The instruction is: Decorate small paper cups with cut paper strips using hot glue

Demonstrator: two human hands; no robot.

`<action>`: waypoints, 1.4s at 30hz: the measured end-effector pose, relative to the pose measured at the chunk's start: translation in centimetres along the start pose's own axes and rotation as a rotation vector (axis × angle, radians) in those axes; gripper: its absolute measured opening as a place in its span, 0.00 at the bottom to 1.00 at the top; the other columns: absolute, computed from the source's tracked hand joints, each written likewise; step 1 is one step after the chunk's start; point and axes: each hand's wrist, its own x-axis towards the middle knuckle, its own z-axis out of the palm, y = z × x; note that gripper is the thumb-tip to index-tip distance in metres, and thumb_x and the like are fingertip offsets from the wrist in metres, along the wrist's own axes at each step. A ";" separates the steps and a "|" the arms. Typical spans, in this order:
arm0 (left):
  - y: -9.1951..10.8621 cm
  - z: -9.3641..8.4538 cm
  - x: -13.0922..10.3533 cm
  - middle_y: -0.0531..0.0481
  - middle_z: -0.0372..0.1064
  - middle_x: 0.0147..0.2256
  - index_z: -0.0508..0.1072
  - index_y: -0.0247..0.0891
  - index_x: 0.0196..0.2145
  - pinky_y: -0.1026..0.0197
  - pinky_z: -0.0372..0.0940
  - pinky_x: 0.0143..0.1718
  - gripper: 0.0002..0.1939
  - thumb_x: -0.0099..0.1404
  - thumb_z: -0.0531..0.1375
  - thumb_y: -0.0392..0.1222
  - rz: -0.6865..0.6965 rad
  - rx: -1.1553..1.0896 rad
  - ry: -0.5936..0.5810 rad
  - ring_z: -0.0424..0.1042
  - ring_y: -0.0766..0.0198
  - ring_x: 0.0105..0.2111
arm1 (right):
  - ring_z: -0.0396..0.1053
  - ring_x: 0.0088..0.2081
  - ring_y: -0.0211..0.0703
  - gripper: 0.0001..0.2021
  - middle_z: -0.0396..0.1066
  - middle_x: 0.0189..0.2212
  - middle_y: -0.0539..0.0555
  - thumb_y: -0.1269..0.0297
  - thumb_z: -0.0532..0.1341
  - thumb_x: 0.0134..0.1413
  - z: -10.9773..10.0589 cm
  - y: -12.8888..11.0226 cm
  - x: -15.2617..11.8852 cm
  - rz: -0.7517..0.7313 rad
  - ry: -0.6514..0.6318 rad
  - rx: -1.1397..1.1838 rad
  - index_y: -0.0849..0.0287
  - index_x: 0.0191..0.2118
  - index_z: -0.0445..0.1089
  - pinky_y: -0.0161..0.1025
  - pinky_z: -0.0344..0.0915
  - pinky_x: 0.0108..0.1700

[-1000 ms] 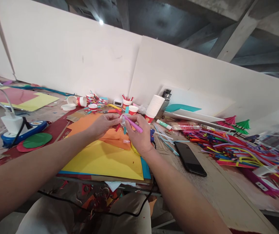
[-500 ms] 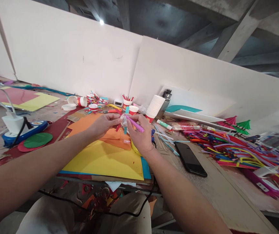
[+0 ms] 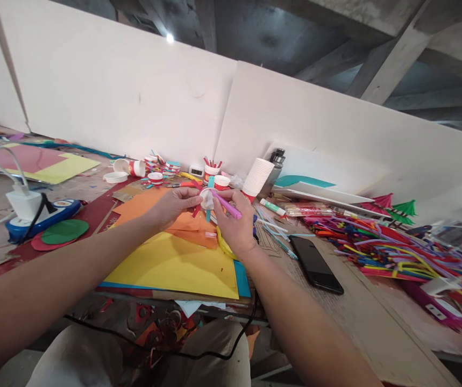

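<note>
Pinched between the fingers of my left hand point(image 3: 183, 203) is a small cut-down paper cup point(image 3: 207, 200). Its white round face is turned toward me, and red and teal strips stick out around it. My right hand point(image 3: 235, 223) is closed on a purple pen point(image 3: 229, 206), slanted with its near end pointing down to the right. The pen's far end meets the cup's white face, and fingertips of my right hand are at the cup's edge. Below both hands lie orange paper point(image 3: 134, 208) and yellow paper point(image 3: 174, 269).
Stacked paper cups point(image 3: 258, 177) lean behind my right hand. A black phone point(image 3: 315, 263) and many pipe cleaners point(image 3: 400, 242) lie to the right. Decorated cup pieces point(image 3: 155, 177) stand at the back. A blue power strip point(image 3: 45, 220) sits left, and a black cable point(image 3: 198, 353) crosses my lap.
The cut-down cup has turned so more of its white face shows. The pen has shifted slightly right and down with my right hand. My left hand has hardly moved.
</note>
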 end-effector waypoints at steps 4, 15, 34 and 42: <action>0.0 -0.1 0.0 0.50 0.70 0.28 0.79 0.35 0.30 0.64 0.61 0.31 0.14 0.53 0.69 0.49 0.000 -0.002 0.009 0.63 0.69 0.27 | 0.72 0.35 0.43 0.03 0.74 0.32 0.52 0.64 0.61 0.58 0.0 0.2 0.0 0.008 -0.001 0.010 0.56 0.35 0.70 0.41 0.65 0.39; 0.3 0.0 0.0 0.51 0.69 0.26 0.78 0.35 0.29 0.63 0.60 0.30 0.14 0.51 0.70 0.49 0.007 -0.004 0.022 0.63 0.69 0.26 | 0.71 0.33 0.42 0.02 0.74 0.31 0.52 0.65 0.61 0.57 -0.1 0.2 0.0 0.015 0.022 0.001 0.56 0.35 0.70 0.41 0.65 0.37; 0.1 -0.3 0.3 0.50 0.72 0.28 0.79 0.35 0.29 0.63 0.61 0.30 0.14 0.51 0.70 0.49 0.015 -0.015 0.058 0.64 0.69 0.25 | 0.71 0.33 0.43 0.05 0.75 0.30 0.52 0.61 0.60 0.60 -0.3 0.8 -0.1 0.036 0.005 -0.039 0.56 0.36 0.69 0.41 0.64 0.35; 0.6 -0.2 0.1 0.53 0.68 0.23 0.78 0.35 0.27 0.63 0.59 0.30 0.14 0.50 0.70 0.49 0.016 -0.010 0.081 0.63 0.69 0.24 | 0.71 0.33 0.44 0.03 0.75 0.29 0.51 0.63 0.61 0.58 -0.3 0.8 0.0 0.034 0.018 -0.044 0.55 0.35 0.69 0.41 0.64 0.36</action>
